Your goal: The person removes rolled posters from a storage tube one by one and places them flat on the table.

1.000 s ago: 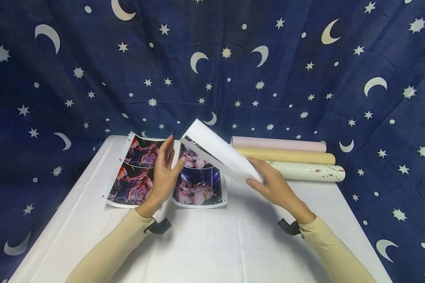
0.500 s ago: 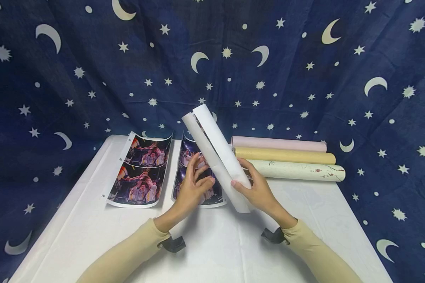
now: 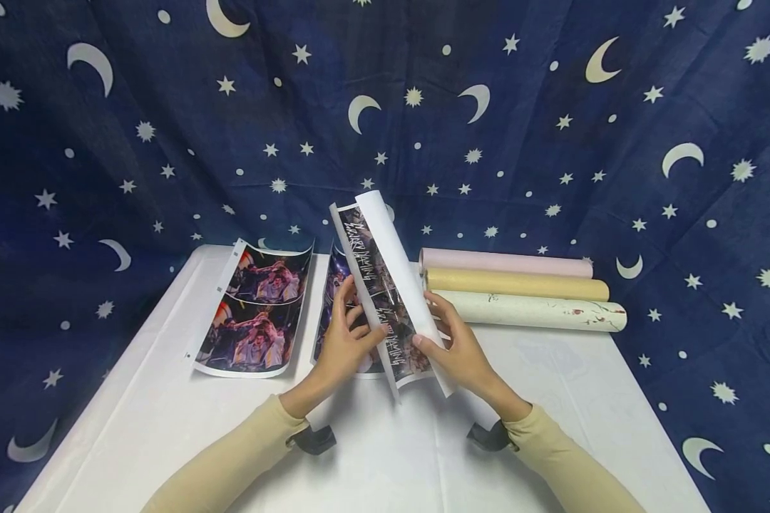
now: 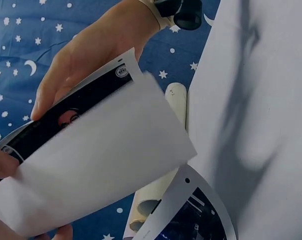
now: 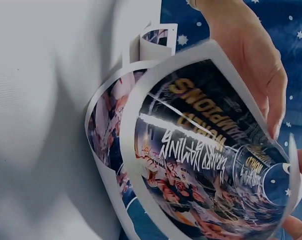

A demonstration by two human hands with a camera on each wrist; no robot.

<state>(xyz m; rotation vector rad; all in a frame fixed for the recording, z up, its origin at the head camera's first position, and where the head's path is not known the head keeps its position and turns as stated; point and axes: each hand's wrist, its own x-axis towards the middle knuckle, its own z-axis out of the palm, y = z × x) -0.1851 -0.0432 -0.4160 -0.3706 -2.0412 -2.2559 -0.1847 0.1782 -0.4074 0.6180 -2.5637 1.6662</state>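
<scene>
A partly unrolled poster (image 3: pixel 380 285) is held up over the table, tilted, its long sides curling inward with their white backs outward. Between the curled sides, dark print with white lettering shows. My left hand (image 3: pixel 340 349) pinches the left side, thumb in front and fingers behind. The right hand (image 3: pixel 465 349) grips the opposite side the same way. In the right wrist view the curved printed face (image 5: pixel 190 165) shows gold and white lettering above a group of people. The left wrist view shows mostly the white back (image 4: pixel 106 150). Some fingertips are hidden behind the paper.
On the white table (image 3: pixel 385 463), a poster with two pictures (image 3: pixel 257 320) lies at the left, edges curling. Another printed poster (image 3: pixel 334 274) lies partly behind my left hand. Pink (image 3: pixel 507 263), yellow (image 3: pixel 520 284) and floral cream rolls (image 3: pixel 532 311) lie at the back right.
My left hand has moved right from over the laid posters and taken the rolled poster's left side. The roll has turned steeper and its sides have parted, uncovering the print.
</scene>
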